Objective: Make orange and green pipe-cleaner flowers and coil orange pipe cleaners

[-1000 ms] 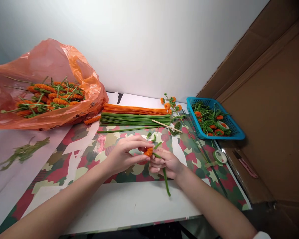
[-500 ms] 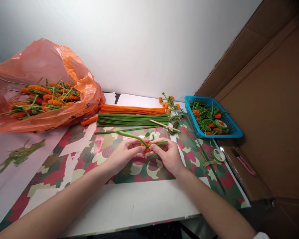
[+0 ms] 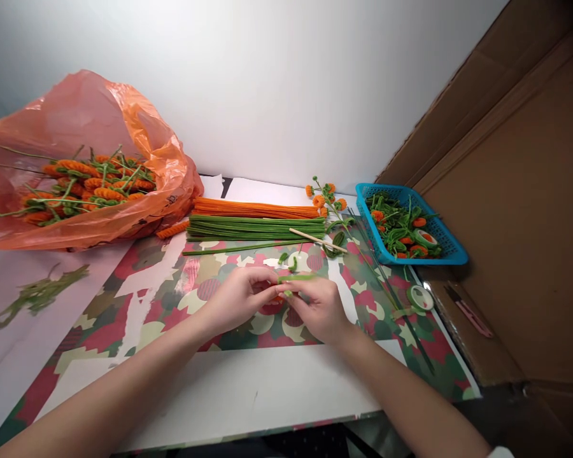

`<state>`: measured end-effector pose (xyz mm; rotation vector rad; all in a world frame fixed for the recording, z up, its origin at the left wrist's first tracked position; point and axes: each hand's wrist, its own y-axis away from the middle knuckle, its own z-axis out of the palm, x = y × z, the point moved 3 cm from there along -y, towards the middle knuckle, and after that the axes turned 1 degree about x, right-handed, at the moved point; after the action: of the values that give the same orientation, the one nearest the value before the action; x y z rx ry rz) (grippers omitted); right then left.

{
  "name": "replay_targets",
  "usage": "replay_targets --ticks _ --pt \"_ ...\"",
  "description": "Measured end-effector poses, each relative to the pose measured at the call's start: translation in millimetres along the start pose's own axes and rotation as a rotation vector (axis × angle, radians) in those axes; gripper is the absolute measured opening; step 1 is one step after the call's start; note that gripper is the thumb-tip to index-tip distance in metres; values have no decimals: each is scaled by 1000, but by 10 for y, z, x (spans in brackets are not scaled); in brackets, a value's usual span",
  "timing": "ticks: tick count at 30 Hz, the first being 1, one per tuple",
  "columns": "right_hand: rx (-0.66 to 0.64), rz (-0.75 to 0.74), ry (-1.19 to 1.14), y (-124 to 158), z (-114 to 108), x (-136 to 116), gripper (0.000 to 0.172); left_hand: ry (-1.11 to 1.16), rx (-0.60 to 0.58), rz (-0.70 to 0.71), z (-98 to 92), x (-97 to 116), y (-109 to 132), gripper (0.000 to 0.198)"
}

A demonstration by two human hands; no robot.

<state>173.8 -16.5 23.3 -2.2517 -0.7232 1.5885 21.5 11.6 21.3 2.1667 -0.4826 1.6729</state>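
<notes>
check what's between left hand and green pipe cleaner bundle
Beyond the left hand, the head view shows one loose green pipe cleaner and two short green pieces.

White sheet (image 3: 267, 388) between forearms (image 3: 148, 375) free; beyond hands (image 3: 242, 298) (image 3: 322, 308), green stems (image 3: 248, 229) and stick (image 3: 315, 239) in way; basket (image 3: 386, 257) blocks far right.

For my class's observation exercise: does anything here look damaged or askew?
Yes: the patterned table covering looks torn, ragged white patches breaking its print left of the left hand and beyond the right hand. A wooden stick slants over the green bundle.
</notes>
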Motion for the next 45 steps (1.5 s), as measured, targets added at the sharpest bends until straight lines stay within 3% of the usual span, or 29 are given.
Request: replay_targets --ticks 4,7,9,12,16,21,24,27,31,35,38,42,45 --pt "1 230 -219 -27 -28 75 8 153 -99 -87 -2 -12 4 24" --pt "60 400 -399 -35 -44 156 23 292 -178 -141 5 -22 10 21" --pt "5 426 -404 -40 -15 182 27 299 -214 -177 16 -34 18 21" --pt "-43 390 -343 -42 31 191 16 262 -222 -199 40 -49 29 15" --pt "125 426 -296 -18 23 215 13 199 -109 29 54 -1 38 19" --pt "223 404 -241 -1 3 182 9 -215 120 287 46 51 65 11" --pt "244 404 -238 -2 1 167 8 -176 160 287 36 47 59 9" --pt "249 423 -282 8 13 169 6 9 184 158 3 21 31 19" --pt "200 244 -260 9 -10 111 4 159 206 9 -37 18 7 28" --pt "23 -91 -57 -20 -72 -7 15 171 188 0 -32 21 7 30" --pt "-113 -241 75 -38 -90 -49 21 171 171 -12 -4 -16 9 29" --pt "-138 -281 62 -29 -79 -40 22 177 171 -17 20 -42 11 30" --pt "-79 -142 -53 -16 -67 12 19 182 196 -25 9 -14 22 32"
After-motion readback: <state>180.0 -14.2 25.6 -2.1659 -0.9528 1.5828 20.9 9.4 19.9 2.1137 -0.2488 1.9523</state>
